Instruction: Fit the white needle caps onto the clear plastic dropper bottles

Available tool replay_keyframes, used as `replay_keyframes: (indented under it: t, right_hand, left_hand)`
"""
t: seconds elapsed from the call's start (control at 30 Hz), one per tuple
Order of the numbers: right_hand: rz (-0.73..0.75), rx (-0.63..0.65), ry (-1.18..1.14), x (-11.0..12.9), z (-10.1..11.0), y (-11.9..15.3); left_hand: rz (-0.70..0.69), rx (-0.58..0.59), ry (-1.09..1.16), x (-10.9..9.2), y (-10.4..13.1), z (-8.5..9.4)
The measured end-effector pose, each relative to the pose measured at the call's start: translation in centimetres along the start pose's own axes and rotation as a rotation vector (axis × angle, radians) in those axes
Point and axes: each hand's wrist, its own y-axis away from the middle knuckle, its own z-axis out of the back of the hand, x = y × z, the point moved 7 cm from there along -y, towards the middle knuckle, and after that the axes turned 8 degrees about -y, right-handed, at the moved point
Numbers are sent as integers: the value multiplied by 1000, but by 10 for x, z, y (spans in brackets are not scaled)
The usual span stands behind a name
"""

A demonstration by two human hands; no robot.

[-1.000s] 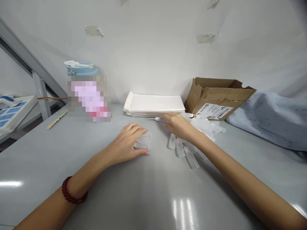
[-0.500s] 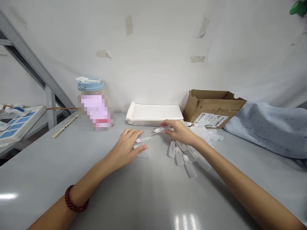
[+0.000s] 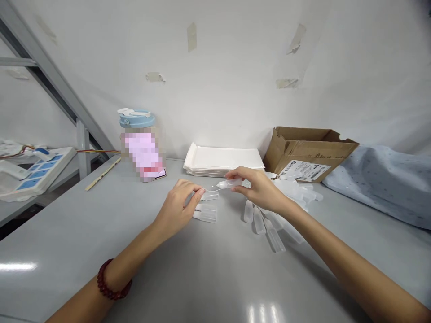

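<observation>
My right hand (image 3: pixel 261 192) pinches a small clear needle-tip bottle (image 3: pixel 229 183) between thumb and fingers, its thin tip pointing left. From its neck a slim strap curves to my left hand (image 3: pixel 178 204), whose thumb and forefinger are closed on the strap's end; the cap there is mostly hidden. Just beyond those left fingers lies another clear bottle (image 3: pixel 211 196), with a few more bottles (image 3: pixel 206 214) side by side nearer to me. Under and beside my right wrist, a loose pile of similar bottles (image 3: pixel 258 220) spreads over the grey table (image 3: pixel 202 273).
A stack of white padded envelopes (image 3: pixel 224 157) lies against the wall. To its right stand an open cardboard box (image 3: pixel 313 148) and a pale blue cloth (image 3: pixel 397 184). Left are a blue-lidded container (image 3: pixel 136 119), a blurred phone (image 3: pixel 144 154) and a thin strip (image 3: pixel 103 174).
My left thumb and forefinger have come together on the strap's end, where they were apart before. The bottle in my right hand stays close by. The whole view has shifted slightly.
</observation>
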Motion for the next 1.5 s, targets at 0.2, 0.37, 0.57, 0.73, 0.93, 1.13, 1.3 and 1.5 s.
replay_keyframes:
  t: [0.2,0.37,0.57,0.73,0.93,1.13,1.3,1.5]
  right_hand:
    - [60,25,5,14,-6,1]
    - [69,33,0,18,-8,2]
    - [64,41,3,17,-9,2]
    - [68,40,3,18,-9,2]
    - [92,41,7,19,-9,3]
    - [101,51,29,19,-12,3]
    - [142,43,83,22,-17,4]
    - [145,52,180,22,-27,8]
  left_hand:
    - [-13,24,65,-4,2,1]
    - [-9,44,105,-5,3,-1]
    - [-11,45,106,-4,2,-1]
    - [9,49,122,-3,2,-2]
    - [-15,9,119,-2,1,-1]
    - [-29,5,114,-2,2,-1]
    - [-46,0,108,-5,2,-2]
    - [-58,-13,94,-5,3,-3]
